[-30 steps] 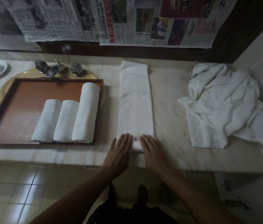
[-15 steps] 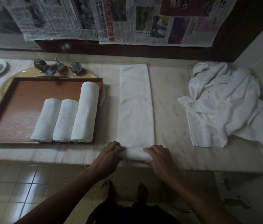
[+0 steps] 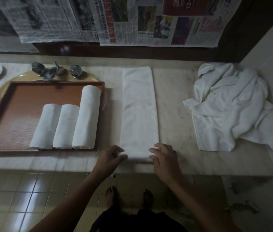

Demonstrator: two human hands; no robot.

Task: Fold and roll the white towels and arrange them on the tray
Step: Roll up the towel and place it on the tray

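A white towel (image 3: 139, 111), folded into a long narrow strip, lies flat on the pale marble counter (image 3: 172, 106), running from the back wall to the front edge. Its near end is turned up into a small, soft roll. The left hand (image 3: 110, 156) and right hand (image 3: 164, 158) each curl their fingers around one end of that roll, pinching it.

Just left sits a rectangular brown wooden tray (image 3: 23, 106). It holds two short rolls (image 3: 56, 126) and a long roll (image 3: 87, 117), side by side and touching.

At the right lies a crumpled pile (image 3: 229, 106) of white towels. Behind the tray stands a metal tap (image 3: 52, 72). Newspaper sheets (image 3: 149, 20) hang on the wall.
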